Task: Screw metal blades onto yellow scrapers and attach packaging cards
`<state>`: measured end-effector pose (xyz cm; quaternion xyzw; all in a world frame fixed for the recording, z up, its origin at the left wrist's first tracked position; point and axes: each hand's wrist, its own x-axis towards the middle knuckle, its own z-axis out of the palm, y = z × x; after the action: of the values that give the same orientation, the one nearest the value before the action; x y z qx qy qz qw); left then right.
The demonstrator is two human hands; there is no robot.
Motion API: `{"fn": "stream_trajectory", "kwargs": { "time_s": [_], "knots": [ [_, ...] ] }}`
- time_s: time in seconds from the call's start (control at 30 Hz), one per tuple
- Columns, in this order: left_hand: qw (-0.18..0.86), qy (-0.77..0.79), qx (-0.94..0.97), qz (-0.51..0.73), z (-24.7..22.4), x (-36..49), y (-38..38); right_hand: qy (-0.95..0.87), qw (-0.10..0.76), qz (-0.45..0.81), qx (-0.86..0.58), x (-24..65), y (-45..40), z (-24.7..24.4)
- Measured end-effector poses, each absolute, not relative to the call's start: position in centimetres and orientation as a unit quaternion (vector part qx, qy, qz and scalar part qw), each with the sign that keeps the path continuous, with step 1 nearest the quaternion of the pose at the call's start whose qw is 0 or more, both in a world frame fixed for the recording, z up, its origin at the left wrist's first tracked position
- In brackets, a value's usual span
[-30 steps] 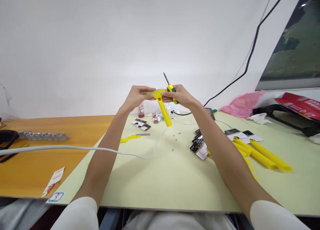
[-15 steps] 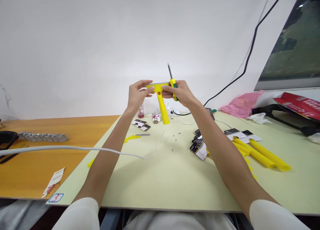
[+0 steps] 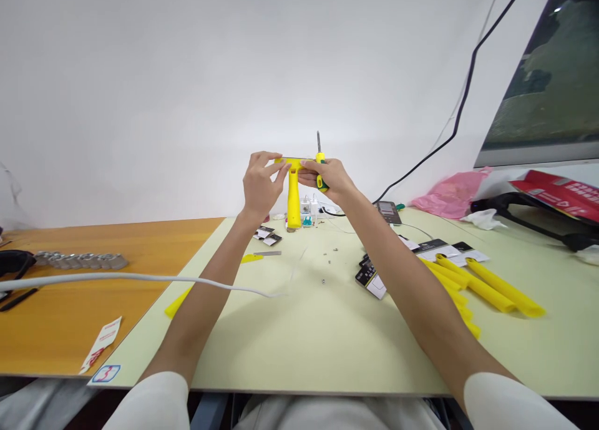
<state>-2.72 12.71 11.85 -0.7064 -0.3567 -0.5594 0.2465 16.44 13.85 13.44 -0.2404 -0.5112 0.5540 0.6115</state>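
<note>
A yellow T-shaped scraper (image 3: pixel 293 199) is held up in front of me, its handle pointing down and a thin blade edge along its top. My left hand (image 3: pixel 262 183) pinches the left end of its head between thumb and fingers. With thumb and forefinger, my right hand (image 3: pixel 331 177) grips the other end. That same hand also keeps a yellow-and-green screwdriver (image 3: pixel 320 157) against the palm, tip upward. Below on the table lie a loose metal blade (image 3: pixel 268 253) beside a yellow part (image 3: pixel 251 258), and several tiny metal pieces (image 3: pixel 323 281).
Yellow handles (image 3: pixel 505 288) and black-and-white cards (image 3: pixel 372 280) lie to the right. A white cable (image 3: pixel 140 276) crosses the left foreground. Farther back are a grey device (image 3: pixel 388 211), a pink bag (image 3: pixel 452 190) and a black cable (image 3: pixel 461 115). Metal cylinders (image 3: pixel 82 260) stand on the wooden table (image 3: pixel 154 243).
The scraper has swung from tilted to nearly upright and shifted slightly left. The screwdriver stands straighter and a little lower. Both hands keep their hold.
</note>
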Motion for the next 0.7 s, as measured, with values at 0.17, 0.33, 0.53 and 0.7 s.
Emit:
{"fn": "stream_trajectory", "kwargs": {
  "time_s": [0.17, 0.33, 0.53, 0.7],
  "knots": [
    [0.271, -0.397, -0.75, -0.454, 11.6, -2.0, 12.5, -0.487, 0.624, 0.562, -0.238, 16.6, 14.1, 13.0],
    [0.282, -0.435, -0.761, -0.391, 11.7, -1.6, 11.8, -0.488, 0.635, 0.542, -0.254, 16.3, 14.4, 12.8],
    [0.283, -0.433, -0.785, -0.341, 11.5, -0.9, 10.9, -0.504, 0.643, 0.524, -0.24, 16.6, 14.8, 12.8],
    [0.258, -0.395, -0.812, -0.343, 10.7, -1.1, 12.2, -0.507, 0.646, 0.525, -0.225, 17.2, 14.7, 13.1]
  ]
}}
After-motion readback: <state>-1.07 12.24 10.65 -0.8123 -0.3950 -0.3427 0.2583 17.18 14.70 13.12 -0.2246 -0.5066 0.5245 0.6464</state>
